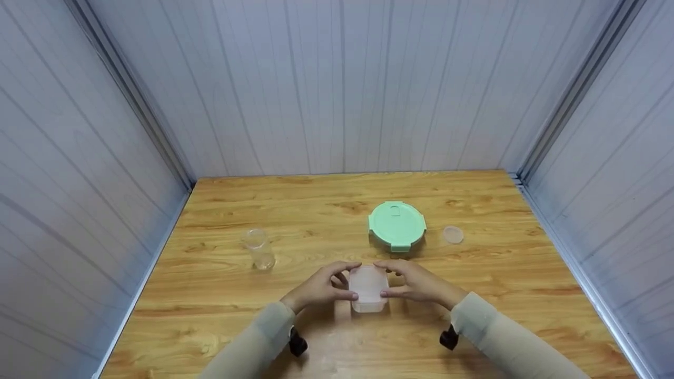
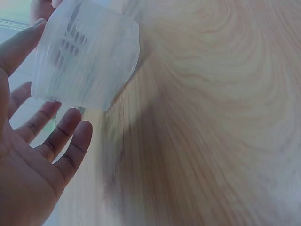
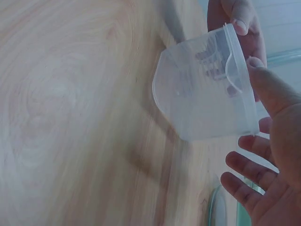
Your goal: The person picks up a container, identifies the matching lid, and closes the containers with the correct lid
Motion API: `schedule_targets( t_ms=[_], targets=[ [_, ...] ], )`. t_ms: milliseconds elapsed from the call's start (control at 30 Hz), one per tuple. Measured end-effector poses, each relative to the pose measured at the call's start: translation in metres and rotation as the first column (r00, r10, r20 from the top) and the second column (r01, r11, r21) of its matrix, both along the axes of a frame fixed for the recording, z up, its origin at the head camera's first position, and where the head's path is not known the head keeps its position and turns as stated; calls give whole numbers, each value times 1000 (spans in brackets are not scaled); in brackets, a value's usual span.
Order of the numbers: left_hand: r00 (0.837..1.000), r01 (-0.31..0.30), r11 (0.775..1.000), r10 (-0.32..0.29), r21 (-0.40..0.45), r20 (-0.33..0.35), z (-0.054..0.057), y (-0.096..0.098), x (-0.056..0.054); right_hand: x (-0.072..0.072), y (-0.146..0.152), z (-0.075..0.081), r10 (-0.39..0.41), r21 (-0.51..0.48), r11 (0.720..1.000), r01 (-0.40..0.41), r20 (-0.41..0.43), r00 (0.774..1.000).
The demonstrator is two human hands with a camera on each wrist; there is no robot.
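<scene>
Between both hands is a small, translucent plastic food box (image 1: pixel 369 284) with rounded corners and a lid on its upper rim. My left hand (image 1: pixel 327 287) holds its left side, thumb at the near corner and index finger at the far corner. The other fingers spread loosely below the rim in the left wrist view. On the opposite side, my right hand (image 1: pixel 416 284) grips the rim in the same way. A tab on the box's side (image 3: pixel 233 75) shows in the right wrist view, close to the right thumb. The box's base is close over the wooden table.
A round container with a mint-green clip lid (image 1: pixel 397 225) stands behind the right hand. Right of it lies a small clear disc (image 1: pixel 453 235). A clear glass or jar (image 1: pixel 260 249) is at the left. White panel walls (image 1: pixel 342 89) enclose the wooden table (image 1: pixel 221 316) on three sides.
</scene>
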State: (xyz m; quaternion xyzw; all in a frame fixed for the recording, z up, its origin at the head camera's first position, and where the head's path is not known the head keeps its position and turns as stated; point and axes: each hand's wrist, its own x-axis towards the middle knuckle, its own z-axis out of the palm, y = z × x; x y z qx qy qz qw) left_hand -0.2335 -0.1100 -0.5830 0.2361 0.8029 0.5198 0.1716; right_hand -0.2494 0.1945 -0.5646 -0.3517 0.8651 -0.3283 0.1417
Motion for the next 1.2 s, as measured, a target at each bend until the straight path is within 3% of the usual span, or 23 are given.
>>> schedule_targets(
  t_ms=[333, 667, 933, 1200],
  targets=[
    [1000, 2, 999, -3, 40, 19, -6, -2, -3, -1, 1, -12, -13, -88, 996, 17, 50, 999],
    [1000, 3, 998, -4, 56, 29, -8, 0, -2, 1, 1, -11, -19, -105, 994, 25, 56, 998],
    [999, -18, 998, 16, 55, 30, -7, 1, 0, -1, -2, -13, -9, -198, 979, 51, 206, 979],
    [995, -61, 997, 57, 39, 80, -6, 3, 3, -1, -3, -18, -33, -250, 962, 106, 280, 959]
  ],
)
